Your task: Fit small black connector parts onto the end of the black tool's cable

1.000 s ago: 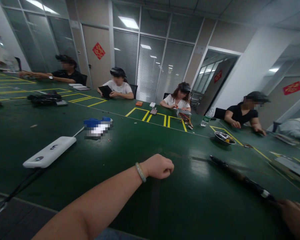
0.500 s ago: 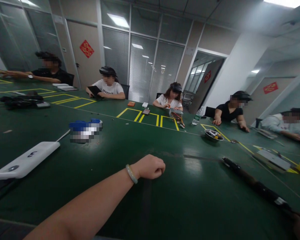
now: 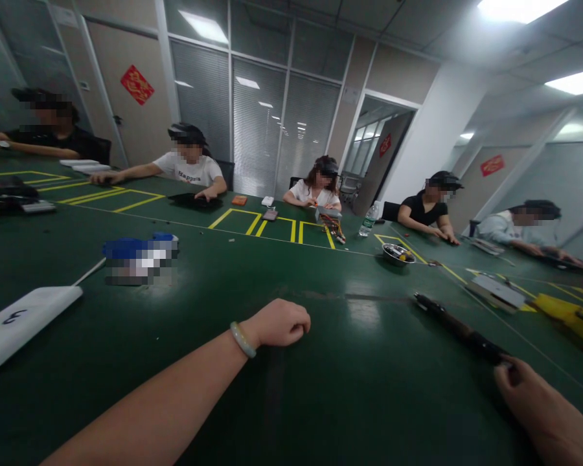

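My left hand (image 3: 282, 322) rests on the green table (image 3: 350, 388) with its fingers curled into a fist. Its palm side is turned away, so anything inside is hidden. A pale bangle (image 3: 243, 340) circles that wrist. At the lower right, my right hand (image 3: 539, 404) is closed around the rear end of a black electric screwdriver (image 3: 459, 330). The tool is long and slim, lying slantwise with its tip pointing away and to the left.
A white power bank marked 3 (image 3: 29, 323) and a blurred blue-and-white item (image 3: 138, 259) lie left. Beyond are a metal bowl (image 3: 398, 254) of small parts, a bottle (image 3: 369, 220), a grey box (image 3: 495, 292) and a yellow thing (image 3: 571, 317). Several people sit across the table.
My right hand has come further into view, gripping the screwdriver's rear end. The whole view has turned slightly right. My left fist keeps its pose. One person across stretches an arm sideways.
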Demonstrator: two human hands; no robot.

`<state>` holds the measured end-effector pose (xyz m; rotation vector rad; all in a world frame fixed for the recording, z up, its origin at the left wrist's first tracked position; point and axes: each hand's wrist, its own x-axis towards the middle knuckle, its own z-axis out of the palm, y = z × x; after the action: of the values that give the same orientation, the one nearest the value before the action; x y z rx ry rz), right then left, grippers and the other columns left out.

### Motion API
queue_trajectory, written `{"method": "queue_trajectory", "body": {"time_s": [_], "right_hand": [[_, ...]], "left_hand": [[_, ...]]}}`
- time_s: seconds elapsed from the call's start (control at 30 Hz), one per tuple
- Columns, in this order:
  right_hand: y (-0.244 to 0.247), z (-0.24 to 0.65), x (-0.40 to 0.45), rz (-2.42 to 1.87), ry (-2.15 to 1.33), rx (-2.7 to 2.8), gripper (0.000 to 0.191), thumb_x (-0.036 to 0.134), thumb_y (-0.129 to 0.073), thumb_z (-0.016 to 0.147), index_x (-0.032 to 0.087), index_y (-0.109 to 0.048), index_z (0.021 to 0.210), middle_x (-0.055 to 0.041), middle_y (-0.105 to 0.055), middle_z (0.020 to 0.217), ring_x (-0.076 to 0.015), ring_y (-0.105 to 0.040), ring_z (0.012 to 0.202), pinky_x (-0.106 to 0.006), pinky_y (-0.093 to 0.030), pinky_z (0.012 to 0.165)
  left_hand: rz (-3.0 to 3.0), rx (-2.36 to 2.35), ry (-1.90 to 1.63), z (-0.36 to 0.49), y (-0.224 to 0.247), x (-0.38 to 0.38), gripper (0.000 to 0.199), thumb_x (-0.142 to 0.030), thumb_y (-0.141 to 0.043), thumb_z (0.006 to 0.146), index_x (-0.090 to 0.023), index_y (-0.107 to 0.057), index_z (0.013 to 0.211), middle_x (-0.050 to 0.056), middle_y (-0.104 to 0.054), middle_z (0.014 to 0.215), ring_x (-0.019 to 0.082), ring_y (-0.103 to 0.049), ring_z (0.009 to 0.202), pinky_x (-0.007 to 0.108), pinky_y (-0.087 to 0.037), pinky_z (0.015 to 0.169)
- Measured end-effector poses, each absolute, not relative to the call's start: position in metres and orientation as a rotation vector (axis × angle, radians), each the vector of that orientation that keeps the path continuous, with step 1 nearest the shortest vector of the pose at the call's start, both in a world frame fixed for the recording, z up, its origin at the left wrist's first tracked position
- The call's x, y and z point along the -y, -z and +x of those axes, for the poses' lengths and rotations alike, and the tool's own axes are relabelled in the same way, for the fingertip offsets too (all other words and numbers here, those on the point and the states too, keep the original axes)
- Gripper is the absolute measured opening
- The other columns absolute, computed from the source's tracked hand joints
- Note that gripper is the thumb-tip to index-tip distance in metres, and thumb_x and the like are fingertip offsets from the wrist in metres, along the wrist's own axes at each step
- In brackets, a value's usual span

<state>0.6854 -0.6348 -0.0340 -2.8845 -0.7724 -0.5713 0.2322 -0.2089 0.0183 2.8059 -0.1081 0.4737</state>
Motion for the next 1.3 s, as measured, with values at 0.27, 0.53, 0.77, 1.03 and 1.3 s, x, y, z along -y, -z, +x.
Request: {"method": "queue_trajectory", "body": {"time_s": [0.27,0.53,0.77,1.03,1.3], "right_hand": [[0.029,0.656,0.594,-2.845,0.822,0.694,0.065,0.059,-0.034,0.087,0.013,-0.057,0.126,-0.0220,-0.053,0.118,-0.0423,-0.054,0.102,-0.050,-0.047,0.078],[0.047,0.694,0.596,-2.834,0.689,0.346,0.092,0.069,-0.038,0.081,0.001,-0.034,0.143,-0.0321,-0.033,0.138,-0.0458,-0.030,0.129,-0.053,-0.029,0.102],[0.043,0.710,0.582,-2.903,0.450,0.037,0.094,0.079,-0.025,0.079,0.010,-0.039,0.141,-0.0294,-0.044,0.128,-0.0435,-0.037,0.123,-0.055,-0.024,0.098],[0.040,0.719,0.585,-2.849,0.355,0.012,0.102,0.087,-0.033,0.069,0.011,-0.048,0.135,-0.0332,-0.044,0.123,-0.0469,-0.035,0.121,-0.057,-0.021,0.093],[0.054,0.754,0.595,-2.777,0.245,-0.018,0.107,0.089,-0.030,0.067,0.011,-0.045,0.138,-0.0354,-0.040,0.123,-0.0464,-0.032,0.124,-0.056,-0.017,0.094]], "left_hand": [[2.791,0.110,-0.465,0.231,-0.021,0.211,0.015,-0.015,-0.052,0.085,-0.020,-0.065,0.089,-0.001,-0.066,0.088,0.012,-0.061,0.080,0.025,-0.046,0.079],[2.793,0.101,-0.458,0.230,-0.021,0.210,0.015,-0.016,-0.052,0.086,-0.020,-0.065,0.090,-0.001,-0.066,0.089,0.012,-0.061,0.081,0.025,-0.046,0.079],[2.793,0.114,-0.466,0.231,-0.018,0.208,0.016,-0.015,-0.053,0.084,-0.021,-0.066,0.091,-0.002,-0.067,0.091,0.013,-0.062,0.082,0.026,-0.046,0.080],[2.779,0.125,-0.466,0.232,-0.016,0.208,0.016,-0.016,-0.050,0.086,-0.021,-0.065,0.091,-0.001,-0.067,0.089,0.013,-0.062,0.081,0.026,-0.046,0.081],[2.772,0.126,-0.472,0.231,-0.016,0.208,0.016,-0.016,-0.050,0.086,-0.021,-0.065,0.091,-0.002,-0.067,0.090,0.012,-0.062,0.082,0.026,-0.047,0.082]]}}
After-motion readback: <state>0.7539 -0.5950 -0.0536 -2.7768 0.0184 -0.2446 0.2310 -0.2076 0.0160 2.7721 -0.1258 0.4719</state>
